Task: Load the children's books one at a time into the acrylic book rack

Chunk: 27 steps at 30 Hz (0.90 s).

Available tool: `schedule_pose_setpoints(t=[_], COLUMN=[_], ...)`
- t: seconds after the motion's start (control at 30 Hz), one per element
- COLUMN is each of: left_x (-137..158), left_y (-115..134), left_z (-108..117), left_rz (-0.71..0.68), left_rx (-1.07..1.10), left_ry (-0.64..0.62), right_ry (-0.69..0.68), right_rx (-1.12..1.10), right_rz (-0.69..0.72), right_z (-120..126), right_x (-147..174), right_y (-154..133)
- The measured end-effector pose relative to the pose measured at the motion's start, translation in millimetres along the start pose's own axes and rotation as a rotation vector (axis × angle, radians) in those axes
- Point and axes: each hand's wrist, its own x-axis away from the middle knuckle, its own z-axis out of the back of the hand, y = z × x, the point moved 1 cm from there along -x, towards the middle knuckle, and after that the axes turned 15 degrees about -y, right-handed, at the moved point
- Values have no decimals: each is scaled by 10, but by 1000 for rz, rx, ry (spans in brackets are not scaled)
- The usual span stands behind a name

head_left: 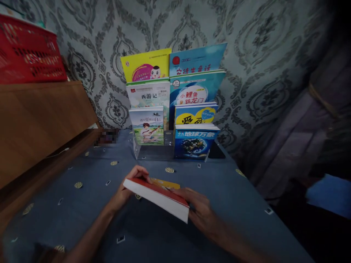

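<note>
A thick book (157,199) with a red cover and white page edges is held level above the table, its page block facing me. My left hand (135,172) grips its left end, fingers curled over the far edge. My right hand (199,205) is closed on the right end, with fingers on the cover. Behind the red cover shows a yellow printed surface (166,183); whether it belongs to the same book, I cannot tell. Beyond my hands stands a clear rack (156,152) holding several upright children's books, among them a blue one with a globe (193,144).
The table wears a dark blue patterned cloth (93,204). At left, a red plastic basket (30,51) sits on a wooden cabinet (41,124). A flat black object (217,151) lies right of the rack. Patterned wallpaper (260,47) rises behind; a curtain (298,120) hangs at right.
</note>
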Motion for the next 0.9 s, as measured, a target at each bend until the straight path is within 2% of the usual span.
schedule_pose_setpoints(t=[0.13,0.3,0.37,0.47,0.6,0.67,0.77,0.9], left_x=[104,221,261,254,84,-32,-164,-222], left_y=[90,313,351,365,358,324,234,158], left_z=[-17,-46,-18,78,260,361,497,597], left_rz=[66,211,185,57,-139,-183,-155,-51], left_rx=[-106,-427,-489,-550,-670,-692,-673,-666], left_ry=[-28,39,44,121,226,273,309,271], right_ry=[53,52,44,67,100,104,104,91], right_rx=[-10,51,84,126,171,168,133,64], right_rz=[23,61,95,176,283,303,266,186], right_z=[-20,-38,-36,-19,16,15,-31,-112], right_x=[12,8,-27,-176,-515,-673,-809,-831], right_y=[-18,-54,-53,-10,152,273,455,597])
